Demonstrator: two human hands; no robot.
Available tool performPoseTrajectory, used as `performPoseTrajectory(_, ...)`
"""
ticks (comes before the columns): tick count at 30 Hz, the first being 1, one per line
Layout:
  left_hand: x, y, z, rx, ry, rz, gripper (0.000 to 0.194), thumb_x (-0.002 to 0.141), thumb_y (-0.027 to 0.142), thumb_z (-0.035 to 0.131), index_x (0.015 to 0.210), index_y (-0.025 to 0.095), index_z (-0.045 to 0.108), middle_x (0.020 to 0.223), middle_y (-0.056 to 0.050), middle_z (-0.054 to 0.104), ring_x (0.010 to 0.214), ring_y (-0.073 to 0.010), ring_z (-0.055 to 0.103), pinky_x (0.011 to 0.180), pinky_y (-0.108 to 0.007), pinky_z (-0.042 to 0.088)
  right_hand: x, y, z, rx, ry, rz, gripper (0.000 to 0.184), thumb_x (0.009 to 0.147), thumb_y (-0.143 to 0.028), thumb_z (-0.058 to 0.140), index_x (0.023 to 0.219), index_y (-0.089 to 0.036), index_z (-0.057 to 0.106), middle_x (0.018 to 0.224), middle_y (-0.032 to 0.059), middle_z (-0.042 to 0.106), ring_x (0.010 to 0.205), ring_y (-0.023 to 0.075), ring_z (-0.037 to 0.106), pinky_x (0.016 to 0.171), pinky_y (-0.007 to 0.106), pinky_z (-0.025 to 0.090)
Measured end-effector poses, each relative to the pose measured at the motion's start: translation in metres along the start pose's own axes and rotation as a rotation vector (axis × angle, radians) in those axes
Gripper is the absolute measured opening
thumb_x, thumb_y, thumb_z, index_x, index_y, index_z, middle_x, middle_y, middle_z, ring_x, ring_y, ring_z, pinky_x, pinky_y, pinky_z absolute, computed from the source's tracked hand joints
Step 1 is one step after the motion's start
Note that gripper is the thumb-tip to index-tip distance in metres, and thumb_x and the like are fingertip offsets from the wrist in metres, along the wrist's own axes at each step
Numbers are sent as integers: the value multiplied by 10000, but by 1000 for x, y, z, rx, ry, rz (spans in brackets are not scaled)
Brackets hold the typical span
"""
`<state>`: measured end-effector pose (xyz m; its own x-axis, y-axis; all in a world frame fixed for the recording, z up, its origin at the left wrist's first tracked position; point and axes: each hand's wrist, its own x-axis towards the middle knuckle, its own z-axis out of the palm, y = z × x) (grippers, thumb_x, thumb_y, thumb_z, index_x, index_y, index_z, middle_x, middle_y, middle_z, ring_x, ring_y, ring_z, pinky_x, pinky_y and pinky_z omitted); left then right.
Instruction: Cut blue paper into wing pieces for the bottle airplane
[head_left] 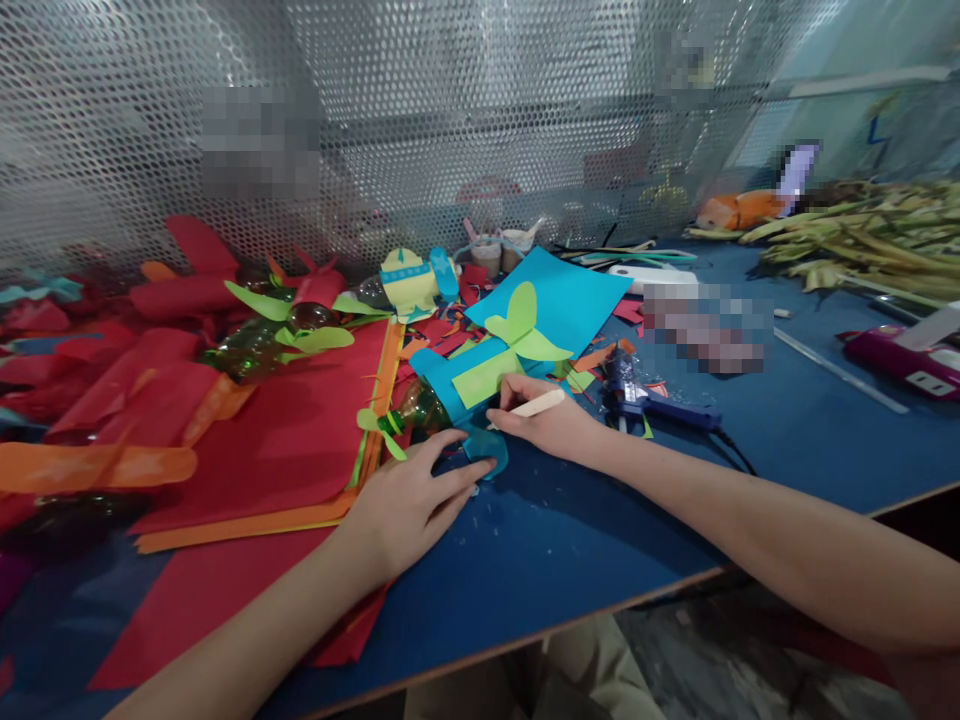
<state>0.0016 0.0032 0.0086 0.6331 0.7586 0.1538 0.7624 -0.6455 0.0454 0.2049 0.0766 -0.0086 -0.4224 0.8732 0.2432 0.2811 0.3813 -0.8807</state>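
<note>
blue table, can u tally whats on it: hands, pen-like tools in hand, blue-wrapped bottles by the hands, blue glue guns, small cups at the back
hands: 2 (left hand, right hand)
pen-like tool: 1
blue-wrapped bottle: 1
blue glue gun: 1
small cups: 2
total: 7

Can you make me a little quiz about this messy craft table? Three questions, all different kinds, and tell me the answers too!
1. Which hand holds the white pen-like tool?
2. True or false: the dark blue glue gun lies on the table.
3. What colour is the big flat sheet just behind the paper-wrapped bottle?
A) black
B) bright blue
C) pink

Key: 1. the right hand; 2. true; 3. B
</note>
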Motion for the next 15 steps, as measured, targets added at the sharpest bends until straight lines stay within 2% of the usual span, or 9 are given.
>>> performPoseTrajectory(15,0,1,-1,-5,14,-1,379,933,285,345,1212,351,593,1280,-87,517,893,-219,644,628,-308,538,-1,-8,-2,-29,0,49,226,717,-219,553,593,-212,364,524,-77,376,507,94,325,480,228,242)
